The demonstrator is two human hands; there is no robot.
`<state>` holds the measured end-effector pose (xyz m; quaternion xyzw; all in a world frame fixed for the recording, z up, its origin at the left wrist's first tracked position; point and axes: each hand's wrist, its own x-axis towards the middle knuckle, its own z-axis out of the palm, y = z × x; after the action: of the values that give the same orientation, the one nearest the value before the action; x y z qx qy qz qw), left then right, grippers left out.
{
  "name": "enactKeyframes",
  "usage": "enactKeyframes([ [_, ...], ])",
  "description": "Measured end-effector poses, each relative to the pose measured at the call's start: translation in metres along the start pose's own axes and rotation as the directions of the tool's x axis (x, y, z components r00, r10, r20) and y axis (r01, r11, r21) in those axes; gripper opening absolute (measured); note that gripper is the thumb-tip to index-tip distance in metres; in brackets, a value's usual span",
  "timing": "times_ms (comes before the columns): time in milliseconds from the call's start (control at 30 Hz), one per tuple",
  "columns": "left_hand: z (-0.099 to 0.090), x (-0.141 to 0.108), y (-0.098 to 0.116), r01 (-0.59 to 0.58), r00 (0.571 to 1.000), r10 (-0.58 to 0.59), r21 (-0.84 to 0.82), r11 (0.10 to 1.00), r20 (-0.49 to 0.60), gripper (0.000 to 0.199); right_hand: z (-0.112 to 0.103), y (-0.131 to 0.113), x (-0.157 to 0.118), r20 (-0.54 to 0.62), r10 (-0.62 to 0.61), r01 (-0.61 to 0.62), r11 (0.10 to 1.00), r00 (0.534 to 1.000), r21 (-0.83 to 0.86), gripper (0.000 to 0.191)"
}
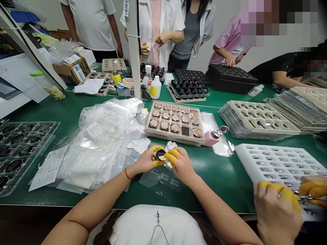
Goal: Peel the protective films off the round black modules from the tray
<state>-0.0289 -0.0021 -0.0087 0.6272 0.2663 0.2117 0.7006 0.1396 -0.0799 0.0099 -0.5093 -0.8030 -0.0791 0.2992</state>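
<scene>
Before the beige tray (176,139), your hands (182,164) wear yellow finger cots (172,153), and your disc (160,154) is black with white print. The tray's round pieces (175,117) are rose-gold, the bottle (211,139) to its right pink, your desk (213,180) beneath it green.

I'm watching the left forearm (107,196) and right forearm (216,209) crossing the tabletop's (217,163) near edge, slanting inward. The left hand (149,159) is pinching with curled, yellow-capped fingers; the right hand (180,164), fingers similarly bent, is pinching just beside it.
</scene>
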Motion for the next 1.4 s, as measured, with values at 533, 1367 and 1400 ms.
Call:
enactKeyframes([
  [533, -0.002, 0.001, 0.000, 0.023, 0.999, -0.018, 0.143, 0.989, -0.035, 0.050, 0.008, 0.052, -0.052, 0.077, 0.726, -0.727, 0.667, 0.684, 0.161, 0.026],
  [1367, -0.001, 0.004, -0.012, 0.067, 0.995, -0.069, -0.036, 0.997, -0.078, 0.056, 0.001, 0.113, 0.064, 0.083, 0.571, -0.527, 0.796, 0.817, -0.298, 0.024],
  [1400, -0.002, 0.005, -0.013, 0.067, 0.994, -0.071, -0.051, 0.996, -0.081, 0.055, 0.004, 0.113, 0.068, 0.132, 0.571, -0.512, 0.799, 0.810, -0.315, 0.024],
])
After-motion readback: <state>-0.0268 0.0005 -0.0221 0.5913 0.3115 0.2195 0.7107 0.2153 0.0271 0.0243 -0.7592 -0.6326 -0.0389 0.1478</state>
